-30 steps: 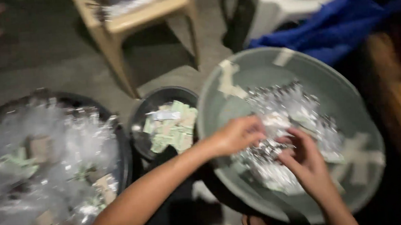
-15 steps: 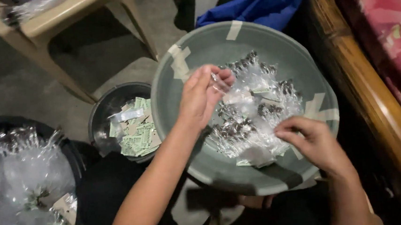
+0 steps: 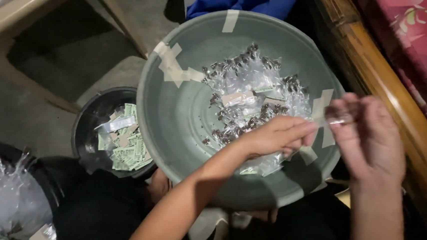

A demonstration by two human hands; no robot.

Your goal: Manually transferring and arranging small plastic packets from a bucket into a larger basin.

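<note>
Left hand (image 3: pixel 274 135) pinches small clear bag (image 3: pixel 336 121) over basin (image 3: pixel 173 113) | right hand (image 3: pixel 367 139) pinches other end | keep bag taut, above basin

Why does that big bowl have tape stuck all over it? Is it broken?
It looks patched. The grey basin has strips of pale tape stuck across its rim and inner wall in several spots, which suggests mended cracks, though no crack shows. The small clear packets inside lie in a loose heap, not spilled.
</note>
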